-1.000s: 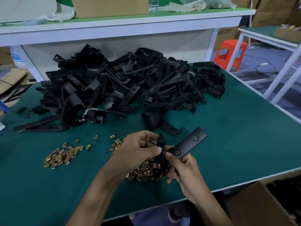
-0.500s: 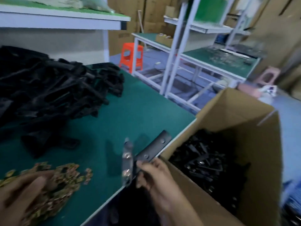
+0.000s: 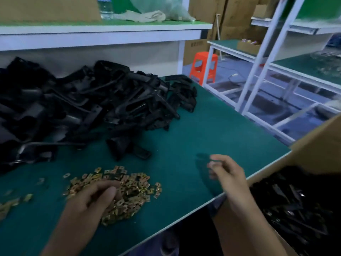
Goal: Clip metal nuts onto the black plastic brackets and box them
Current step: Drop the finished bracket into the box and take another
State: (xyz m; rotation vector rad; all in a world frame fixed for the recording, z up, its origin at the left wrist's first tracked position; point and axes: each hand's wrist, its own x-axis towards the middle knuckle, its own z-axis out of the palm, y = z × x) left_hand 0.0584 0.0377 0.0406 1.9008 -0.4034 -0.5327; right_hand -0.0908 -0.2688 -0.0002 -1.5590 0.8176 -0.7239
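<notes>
The green desk [image 3: 212, 130] holds one big heap of black brackets [image 3: 88, 108], too many to count. They look hard, stiff and light, so grab one by a long flat arm. One box [image 3: 317, 145] beside the desk holds more. The gold nuts [image 3: 136, 183] lie in one main heap, too many to count. They look tiny and slidy, so pinch one by its edges. The left hand [image 3: 92, 198] has its fingers bent into the nuts; I cannot tell if it holds one. The right hand [image 3: 228, 174] is blurry but looks loose and empty.

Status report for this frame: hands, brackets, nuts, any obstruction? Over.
Left hand in the nut pile, fingers curled, grip unclear. Right hand empty, blurred, above the table beside the box. Brackets in the box; bracket heap behind the nuts. Way clear.
</notes>
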